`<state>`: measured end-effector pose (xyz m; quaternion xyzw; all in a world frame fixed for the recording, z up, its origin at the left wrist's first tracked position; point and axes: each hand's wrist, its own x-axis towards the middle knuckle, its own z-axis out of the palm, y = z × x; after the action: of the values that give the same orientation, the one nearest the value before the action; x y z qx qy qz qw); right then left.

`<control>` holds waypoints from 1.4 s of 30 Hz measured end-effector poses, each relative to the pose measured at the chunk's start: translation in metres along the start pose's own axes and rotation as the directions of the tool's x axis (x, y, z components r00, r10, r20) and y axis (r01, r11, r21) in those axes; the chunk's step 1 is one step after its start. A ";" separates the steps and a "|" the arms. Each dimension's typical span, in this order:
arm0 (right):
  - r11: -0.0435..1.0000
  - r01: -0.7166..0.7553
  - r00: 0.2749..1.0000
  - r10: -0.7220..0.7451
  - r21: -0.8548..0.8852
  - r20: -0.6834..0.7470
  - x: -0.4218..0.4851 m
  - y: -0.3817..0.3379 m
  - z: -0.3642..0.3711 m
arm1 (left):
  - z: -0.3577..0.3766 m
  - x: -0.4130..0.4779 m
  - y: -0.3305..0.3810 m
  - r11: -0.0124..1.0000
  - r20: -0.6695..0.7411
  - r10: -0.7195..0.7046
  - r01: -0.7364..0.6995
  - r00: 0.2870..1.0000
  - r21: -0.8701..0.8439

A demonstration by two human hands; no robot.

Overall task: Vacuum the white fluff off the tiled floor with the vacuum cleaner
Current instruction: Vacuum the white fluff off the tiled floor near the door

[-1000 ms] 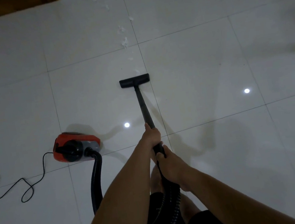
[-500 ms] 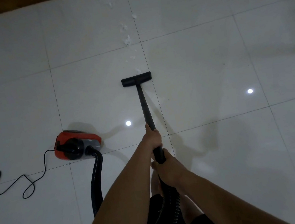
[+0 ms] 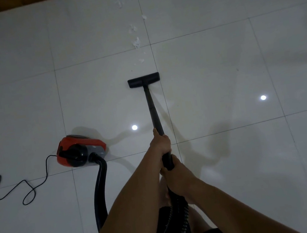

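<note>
Nearest: one black ribbed plastic hose [image 3: 180,221], rising between two bare forearms.

Lower grip, right hand [image 3: 176,174]: fingers [image 3: 163,172] curled fully round the near end of the straight black wand tube [image 3: 152,108], just above the hose joint.

Upper grip, left hand [image 3: 161,142]: just beyond the right, fingers wrapped tight round the same tube, a short length of tube showing between the two hands.

Left of the hands, on the glossy white tiled floor [image 3: 220,67]: one red-and-grey canister vacuum cleaner body [image 3: 78,152], with the hose looping out of its near end and one thin black power cord [image 3: 20,188] snaking off left. Writing on the body: too small to read.

Two round light reflections [image 3: 134,127] on the tiles.

Beyond the hands: one flat black floor nozzle [image 3: 143,79], down on the floor beside a grout line.

Against half a second ago: small tuft at the nozzle's front edge gone; nozzle slightly nearer the trail.

Farthest: white fluff [image 3: 136,42], roughly six tufts in a line ahead of the nozzle, apart from it.
</note>
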<state>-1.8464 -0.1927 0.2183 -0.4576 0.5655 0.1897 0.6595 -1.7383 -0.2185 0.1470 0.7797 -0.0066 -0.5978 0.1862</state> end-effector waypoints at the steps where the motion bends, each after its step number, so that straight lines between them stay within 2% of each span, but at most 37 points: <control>1: 1.000 -0.015 1.000 0.015 0.026 0.011 0.002 -0.001 -0.001 | 0.001 0.002 0.001 1.000 -0.008 -0.001 0.001 1.000 0.006; 13: 0.993 -0.036 0.998 0.028 0.114 0.064 0.030 -0.039 -0.012 | -0.017 0.028 0.040 0.994 -0.012 0.019 -0.017 1.000 0.109; 16: 0.987 -0.082 0.995 0.074 0.138 0.067 0.022 -0.044 -0.012 | -0.020 0.018 0.041 0.994 0.015 0.011 -0.013 1.000 0.110; 23: 0.998 -0.057 0.998 0.057 -0.003 0.036 0.016 -0.064 -0.017 | -0.030 0.013 0.055 0.998 0.065 -0.001 -0.004 0.998 0.067; 30: 1.000 -0.024 1.000 0.024 -0.010 -0.003 0.021 -0.106 -0.020 | -0.048 0.040 0.077 0.999 0.069 0.000 -0.003 0.998 0.042; 35: 0.990 0.010 0.998 -0.018 0.140 0.054 0.018 -0.139 -0.033 | -0.060 0.059 0.106 1.000 0.063 -0.015 0.016 0.998 -0.020; 39: 0.924 -0.087 0.981 0.014 0.373 0.192 0.014 -0.157 -0.042 | -0.069 0.086 0.136 0.998 0.076 -0.012 0.017 0.997 -0.067; 42: 0.961 -0.049 0.994 0.020 0.272 0.112 0.026 -0.176 -0.058 | -0.072 0.088 0.159 0.995 0.075 -0.004 0.011 0.997 -0.101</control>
<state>-1.7370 -0.3365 0.2663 -0.3408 0.5578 0.1453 0.7427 -1.6122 -0.3661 0.1285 0.7465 0.0196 -0.6266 0.2230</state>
